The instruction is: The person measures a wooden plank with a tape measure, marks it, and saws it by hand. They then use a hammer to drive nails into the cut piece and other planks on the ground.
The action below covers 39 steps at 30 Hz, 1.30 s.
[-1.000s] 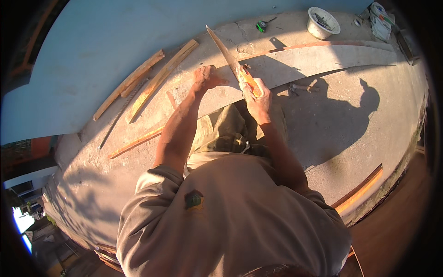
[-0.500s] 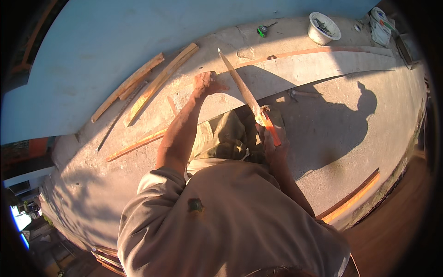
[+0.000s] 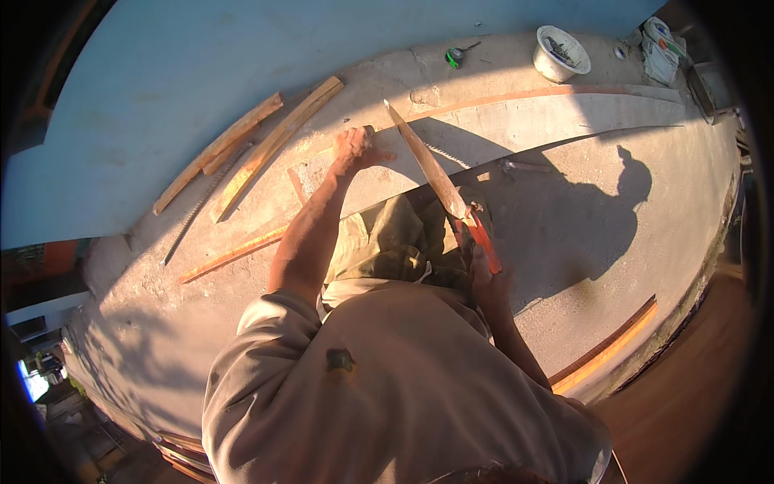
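A long pale board lies across in front of my legs, with a thin wooden strip along its far edge. My left hand presses on this board, fingers bent over its far edge and thumb stretched to the right. In my right hand is a handsaw, gripped by its orange-red handle. The blade slants up and left across the board, its tip by the far edge. A toothed shadow falls on the board beside the blade. Whether the teeth sit in a cut cannot be told.
Loose wooden battens and a ribbed metal rod lie at left by the blue wall. Farther back are a green tape measure, a white bucket with bits inside, and a sack. A hammer-like tool lies in shadow.
My right hand has drawn the handsaw back toward me, down and to the right. My left hand stays at its place on the board. The view has shifted slightly.
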### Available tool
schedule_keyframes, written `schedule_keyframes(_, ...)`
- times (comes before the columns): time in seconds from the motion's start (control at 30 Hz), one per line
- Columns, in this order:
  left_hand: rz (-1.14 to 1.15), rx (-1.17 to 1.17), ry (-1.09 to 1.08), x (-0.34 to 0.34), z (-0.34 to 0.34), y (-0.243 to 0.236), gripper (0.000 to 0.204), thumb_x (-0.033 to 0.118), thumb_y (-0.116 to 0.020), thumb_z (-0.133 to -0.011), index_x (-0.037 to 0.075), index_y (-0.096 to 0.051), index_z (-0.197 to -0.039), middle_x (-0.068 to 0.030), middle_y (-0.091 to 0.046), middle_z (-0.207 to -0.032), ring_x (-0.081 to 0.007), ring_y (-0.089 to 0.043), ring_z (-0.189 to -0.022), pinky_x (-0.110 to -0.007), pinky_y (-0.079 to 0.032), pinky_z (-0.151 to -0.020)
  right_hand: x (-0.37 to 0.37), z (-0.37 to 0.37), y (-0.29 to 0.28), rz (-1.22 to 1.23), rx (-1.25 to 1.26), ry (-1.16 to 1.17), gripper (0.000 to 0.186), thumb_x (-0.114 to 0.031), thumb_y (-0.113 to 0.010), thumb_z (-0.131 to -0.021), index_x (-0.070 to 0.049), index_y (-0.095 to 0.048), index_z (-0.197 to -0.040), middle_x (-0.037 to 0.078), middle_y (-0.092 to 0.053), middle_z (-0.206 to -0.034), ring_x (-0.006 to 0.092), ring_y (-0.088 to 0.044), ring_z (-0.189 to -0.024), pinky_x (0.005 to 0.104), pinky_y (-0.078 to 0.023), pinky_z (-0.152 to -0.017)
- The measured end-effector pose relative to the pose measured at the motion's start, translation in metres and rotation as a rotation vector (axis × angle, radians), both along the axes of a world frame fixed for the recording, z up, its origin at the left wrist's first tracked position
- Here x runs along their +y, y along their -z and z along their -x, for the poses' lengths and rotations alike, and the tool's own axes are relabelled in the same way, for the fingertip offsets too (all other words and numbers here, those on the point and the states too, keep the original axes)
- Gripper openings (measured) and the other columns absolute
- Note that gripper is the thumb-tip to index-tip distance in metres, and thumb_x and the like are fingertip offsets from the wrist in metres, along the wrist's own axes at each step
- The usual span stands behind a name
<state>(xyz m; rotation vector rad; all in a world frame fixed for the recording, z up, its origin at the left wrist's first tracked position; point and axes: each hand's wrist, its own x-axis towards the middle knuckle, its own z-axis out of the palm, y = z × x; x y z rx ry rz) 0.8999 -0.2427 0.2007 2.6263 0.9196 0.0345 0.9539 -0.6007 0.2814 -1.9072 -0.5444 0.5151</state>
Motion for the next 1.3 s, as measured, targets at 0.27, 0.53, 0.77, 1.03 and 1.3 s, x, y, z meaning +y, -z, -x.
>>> schedule_keyframes(0.27,0.137,0.078,-0.011,0.01,-0.002,-0.01,0.066,0.059,-0.085,-0.059,0.005,-0.074,-0.096,-0.0107,-0.073,-0.087,-0.025,-0.071,-0.087,-0.037,-0.053,-0.077,0.037,-0.013,0.021,-0.214,-0.118,-0.149,0.022,-0.022,-0.063,-0.093,-0.001,-0.062,-0.097,0.011,-0.063,-0.077,0.0202,-0.058,-0.068,0.0345,-0.048,-0.066)
schedule_keyframes(0.53,0.004,0.019,-0.003,-0.001,0.003,-0.002,0.068,0.06,-0.085,-0.058,0.004,-0.072,-0.094,-0.0148,-0.073,-0.088,-0.0285,-0.071,-0.087,-0.039,-0.053,-0.077,0.09,-0.011,-0.015,-0.084,-0.118,-0.023,0.02,-0.02,-0.061,-0.095,0.0,-0.059,-0.092,0.019,-0.066,-0.082,0.0266,-0.064,-0.07,0.0371,-0.048,-0.064)
schedule_keyframes(0.77,0.11,0.006,-0.015,0.006,0.002,-0.004,0.067,0.061,-0.084,-0.058,0.005,-0.072,-0.093,-0.0126,-0.073,-0.085,-0.0276,-0.071,-0.083,-0.039,-0.054,-0.075,0.049,-0.009,0.014,-0.148,-0.056,-0.112,0.019,-0.017,-0.06,-0.096,0.002,-0.061,-0.098,0.017,-0.068,-0.087,0.0223,-0.066,-0.076,0.0353,-0.05,-0.067)
schedule_keyframes(1.03,-0.095,-0.166,0.066,-0.001,0.01,0.01,0.063,0.061,-0.084,-0.059,0.005,-0.07,-0.085,-0.0132,-0.072,-0.081,-0.0288,-0.071,-0.08,-0.038,-0.053,-0.069,0.103,-0.013,0.034,-0.317,-0.193,-0.023,0.021,-0.022,-0.064,-0.094,-0.002,-0.059,-0.09,0.017,-0.061,-0.073,0.0269,-0.059,-0.065,0.0373,-0.047,-0.062)
schedule_keyframes(1.3,0.192,0.085,-0.055,0.016,0.001,0.007,0.065,0.061,-0.085,-0.058,0.008,-0.071,-0.094,-0.0116,-0.074,-0.09,-0.027,-0.071,-0.087,-0.04,-0.052,-0.079,-0.022,0.02,0.022,-0.089,-0.064,-0.064,0.021,-0.018,-0.057,-0.097,0.002,-0.063,-0.097,0.005,-0.066,-0.08,0.0115,-0.061,-0.069,0.0302,-0.049,-0.062)
